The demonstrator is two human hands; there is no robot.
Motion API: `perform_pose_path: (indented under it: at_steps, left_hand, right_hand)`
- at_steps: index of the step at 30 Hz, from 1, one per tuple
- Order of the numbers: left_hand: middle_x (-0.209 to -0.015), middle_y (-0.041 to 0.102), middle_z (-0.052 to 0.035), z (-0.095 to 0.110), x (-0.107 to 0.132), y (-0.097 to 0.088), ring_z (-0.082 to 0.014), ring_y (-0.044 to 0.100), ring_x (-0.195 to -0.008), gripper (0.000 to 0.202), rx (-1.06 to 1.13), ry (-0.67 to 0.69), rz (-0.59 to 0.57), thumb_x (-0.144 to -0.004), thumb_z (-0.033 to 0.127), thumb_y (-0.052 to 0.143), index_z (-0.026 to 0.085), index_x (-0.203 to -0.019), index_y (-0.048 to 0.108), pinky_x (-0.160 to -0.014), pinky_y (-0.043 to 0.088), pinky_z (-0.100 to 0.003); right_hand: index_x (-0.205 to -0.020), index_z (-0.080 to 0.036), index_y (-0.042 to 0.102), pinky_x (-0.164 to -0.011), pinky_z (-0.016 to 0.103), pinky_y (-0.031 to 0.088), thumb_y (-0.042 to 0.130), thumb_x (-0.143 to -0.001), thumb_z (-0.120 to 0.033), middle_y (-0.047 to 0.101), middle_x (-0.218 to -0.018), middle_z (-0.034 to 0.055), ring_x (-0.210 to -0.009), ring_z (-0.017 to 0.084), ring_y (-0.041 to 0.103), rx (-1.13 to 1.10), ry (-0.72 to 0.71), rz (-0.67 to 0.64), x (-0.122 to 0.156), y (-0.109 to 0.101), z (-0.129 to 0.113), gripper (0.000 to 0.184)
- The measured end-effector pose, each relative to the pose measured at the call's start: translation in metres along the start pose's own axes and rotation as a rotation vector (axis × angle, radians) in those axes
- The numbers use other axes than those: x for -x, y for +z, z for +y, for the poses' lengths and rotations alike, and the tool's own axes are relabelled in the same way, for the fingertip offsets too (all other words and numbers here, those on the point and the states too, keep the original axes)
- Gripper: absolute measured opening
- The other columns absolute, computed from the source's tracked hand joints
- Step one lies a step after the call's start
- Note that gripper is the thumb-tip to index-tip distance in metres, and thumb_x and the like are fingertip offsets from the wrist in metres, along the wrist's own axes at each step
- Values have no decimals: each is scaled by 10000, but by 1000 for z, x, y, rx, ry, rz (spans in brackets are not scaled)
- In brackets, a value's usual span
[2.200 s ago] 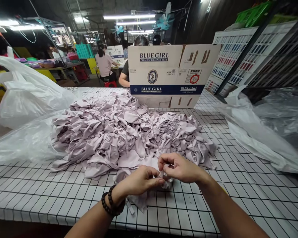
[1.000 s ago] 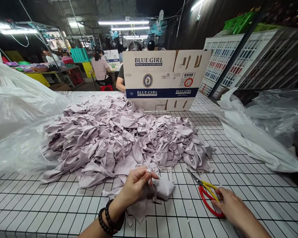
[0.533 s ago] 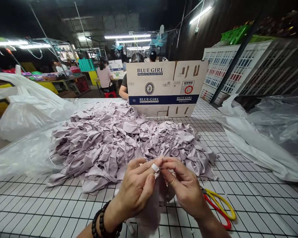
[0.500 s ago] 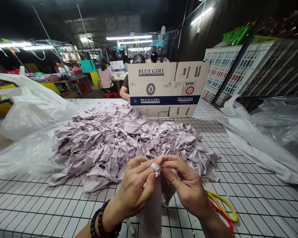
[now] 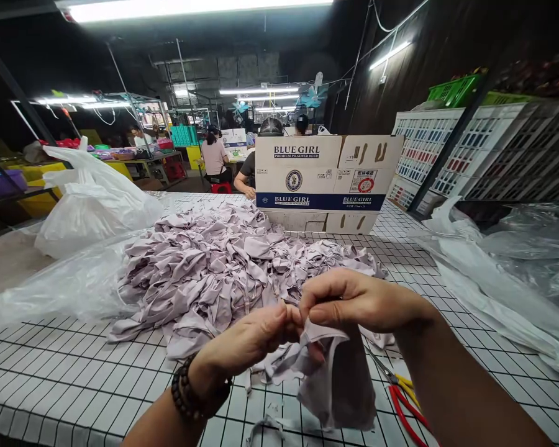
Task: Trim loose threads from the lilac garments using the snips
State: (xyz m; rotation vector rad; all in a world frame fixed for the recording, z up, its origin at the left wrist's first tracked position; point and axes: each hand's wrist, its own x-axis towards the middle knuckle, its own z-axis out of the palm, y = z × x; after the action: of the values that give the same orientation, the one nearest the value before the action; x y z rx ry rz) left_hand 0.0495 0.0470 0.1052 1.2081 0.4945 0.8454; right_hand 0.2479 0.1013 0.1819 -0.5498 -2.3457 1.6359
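Note:
A pale mauve fabric piece (image 5: 338,379) hangs from my two hands over the near side of the table. My right hand (image 5: 358,301) pinches its upper edge between thumb and fingers. Close against it, my left hand (image 5: 256,335) is closed on the same edge, with a fingertip showing by the cloth's fold. A dark beaded bracelet circles my left wrist. Scissors (image 5: 407,397) with red and yellow handles lie beneath my right forearm, partly hidden by it. Beyond my hands spreads a big heap of matching fabric pieces (image 5: 205,267).
A printed cardboard box (image 5: 326,180) stands at the table's far side. Plastic bags lie left (image 5: 84,205) and right (image 5: 503,279). Fabric scraps (image 5: 265,428) lie near the front. White crates (image 5: 447,149) are stacked at right. Several people sit farther back.
My right hand has turned and now comes in from the right above the cloth. The fabric piece has swung rightward and hangs more spread out. The view has tilted up and left.

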Motion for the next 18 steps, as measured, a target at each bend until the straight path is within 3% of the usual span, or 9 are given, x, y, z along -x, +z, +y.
perform_pose_path:
  at_steps: [4, 7, 10, 12, 16, 18]
  left_hand:
    - [-642, 611, -42, -10, -9, -1, -166, 588, -699, 531, 15, -45, -146, -800, 614, 586, 114, -879, 749, -823, 454, -319]
    - [-553, 550, -14, -20, -10, 0, -139, 552, -626, 492, 54, -91, -125, -786, 557, 648, 107, -945, 765, -735, 446, -285]
    - [-546, 537, 0, -29, -7, 0, -99, 506, -561, 394, 58, -101, 1, -799, 479, 676, 115, -917, 772, -630, 411, -232]
    - [-617, 582, -12, -35, -5, 1, -95, 526, -583, 381, 89, -105, 107, -788, 453, 699, 118, -961, 758, -626, 411, -222]
    - [-660, 599, -16, -41, -3, 4, -72, 527, -533, 405, 161, -148, 202, -756, 450, 726, 107, -971, 733, -553, 403, -191]
    - [-613, 581, -9, -43, -3, 5, -72, 516, -480, 417, 140, -162, 198, -753, 486, 711, 93, -893, 729, -505, 400, -188]
  right_hand:
    - [-737, -142, 604, -532, 186, 379, 568, -853, -357, 501, -622, -34, -577, 82, 454, -29, 43, -146, -16, -4, 5, 247]
    - [-665, -162, 536, -548, 198, 373, 547, -825, -332, 453, -611, -43, -583, 86, 418, -10, 14, -148, -22, -2, 13, 234]
    - [-800, -176, 554, -721, 254, 440, 539, -763, -236, 543, -787, -1, -772, 142, 511, 172, -56, 159, -11, 7, 26, 72]
    - [-991, -193, 537, -872, 302, 436, 520, -730, -158, 573, -971, 34, -956, 182, 533, 282, -83, 402, 3, 22, 39, 264]
    - [-1220, -236, 473, -983, 346, 418, 586, -767, -181, 568, -1200, 69, -1129, 217, 523, 343, 19, 509, 22, 72, 75, 470]
    - [-1214, -238, 503, -963, 361, 434, 607, -781, -202, 579, -1226, 77, -1120, 226, 539, 340, 64, 623, 18, 95, 94, 447]
